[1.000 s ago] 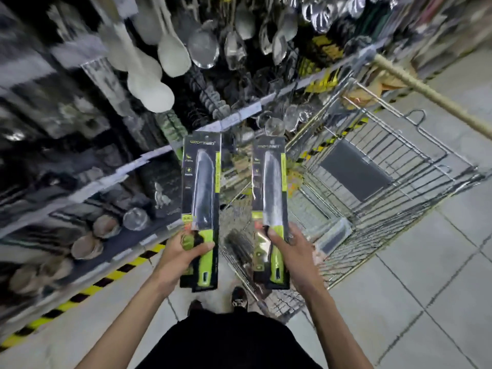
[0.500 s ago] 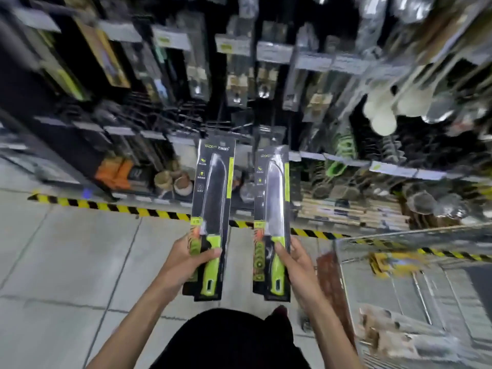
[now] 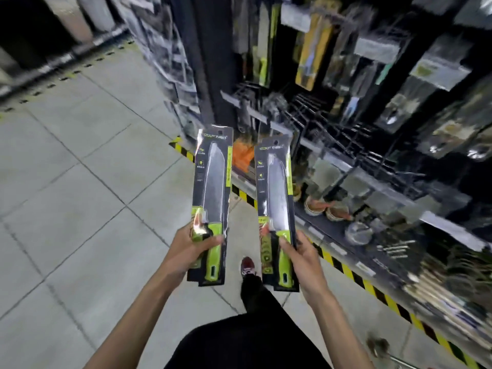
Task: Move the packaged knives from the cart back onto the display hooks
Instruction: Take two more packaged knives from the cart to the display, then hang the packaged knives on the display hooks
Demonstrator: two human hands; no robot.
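Left hand point(image 3: 191, 251) grips left knife pack point(image 3: 211, 193) at the handle end; right hand point(image 3: 300, 251) grips right knife pack point(image 3: 275, 206) likewise. Both upright, apart, before the shelves point(image 3: 346, 166). Fingers behind the packs hidden. Shelf goods blurred.

From 12 to 3 o'clock the display shelving point(image 3: 372, 107) is motion-blurred, its hooks point(image 3: 314, 110) and hanging goods point(image 3: 308, 49) indistinct. Small print on the left knife pack point(image 3: 211, 187) and right knife pack point(image 3: 275, 203) is unreadable, and each pack hides part of the left hand point(image 3: 186, 251) or right hand point(image 3: 306, 259) gripping it. The left forearm point(image 3: 133, 315) and right forearm point(image 3: 338, 323) run off the 6 o'clock edge.
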